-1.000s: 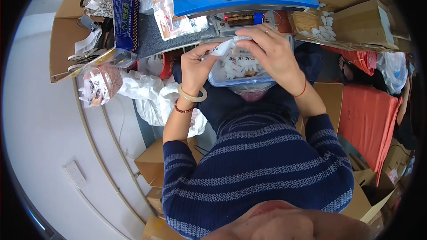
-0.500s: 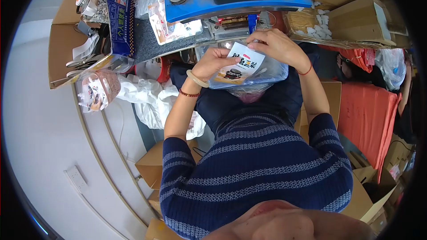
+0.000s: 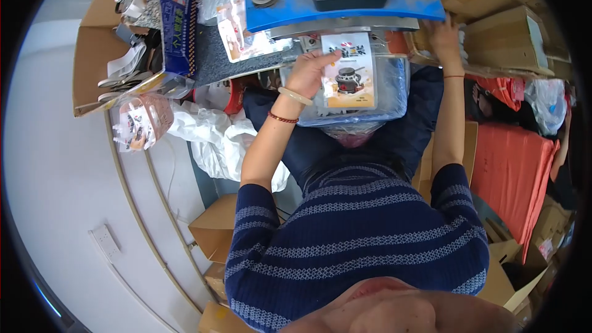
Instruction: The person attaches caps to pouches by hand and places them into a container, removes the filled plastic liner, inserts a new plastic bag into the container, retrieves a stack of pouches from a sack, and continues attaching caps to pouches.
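A white-and-yellow printed pouch (image 3: 348, 80) with a dark pot pictured on it is pinched at its left edge by my left hand (image 3: 308, 73). Its upper edge lies close to the front of the blue press (image 3: 345, 15). Below the pouch, a clear plastic bag (image 3: 391, 98) rests over my lap. My right hand (image 3: 445, 40) is stretched out to the right, beside the press's right corner and over a cardboard tray with white bits (image 3: 462, 37). Its fingertips are hard to make out, and I cannot see whether they touch anything.
More printed pouches (image 3: 246, 34) lie on the grey worktop (image 3: 213, 58) left of the press. An open carton (image 3: 92, 55) with odds and ends stands at the far left. On the right are a cardboard box (image 3: 502, 40) and a red padded sheet (image 3: 509, 179).
My right hand has left the pouch's top and moved out to the right. The pouch, still in my left hand, has turned upright and shifted right, towards the press.
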Action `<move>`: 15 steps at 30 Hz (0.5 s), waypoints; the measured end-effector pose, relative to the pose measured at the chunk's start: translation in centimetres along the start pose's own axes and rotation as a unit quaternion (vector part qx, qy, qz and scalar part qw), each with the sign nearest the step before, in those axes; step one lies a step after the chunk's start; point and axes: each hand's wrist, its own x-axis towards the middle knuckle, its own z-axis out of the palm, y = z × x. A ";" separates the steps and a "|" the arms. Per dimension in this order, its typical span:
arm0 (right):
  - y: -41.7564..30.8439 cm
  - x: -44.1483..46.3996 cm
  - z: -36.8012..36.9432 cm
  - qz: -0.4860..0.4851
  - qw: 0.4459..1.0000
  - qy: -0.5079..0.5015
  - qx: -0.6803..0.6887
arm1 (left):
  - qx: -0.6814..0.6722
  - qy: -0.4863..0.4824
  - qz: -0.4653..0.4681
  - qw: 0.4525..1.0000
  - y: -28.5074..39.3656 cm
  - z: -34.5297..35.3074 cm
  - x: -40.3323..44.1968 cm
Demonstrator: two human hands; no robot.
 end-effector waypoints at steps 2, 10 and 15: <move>-0.5 0.4 0.6 -0.032 0.998 -0.042 -0.040 | 0.070 -0.005 0.002 0.998 0.4 -0.3 -0.8; -3.4 0.2 -2.0 0.048 0.988 -0.100 0.107 | 0.736 0.218 0.428 0.477 3.9 -8.9 -1.2; -3.8 -0.9 -5.2 0.055 0.990 0.002 0.132 | 0.715 0.149 0.433 0.527 0.3 -10.1 -4.5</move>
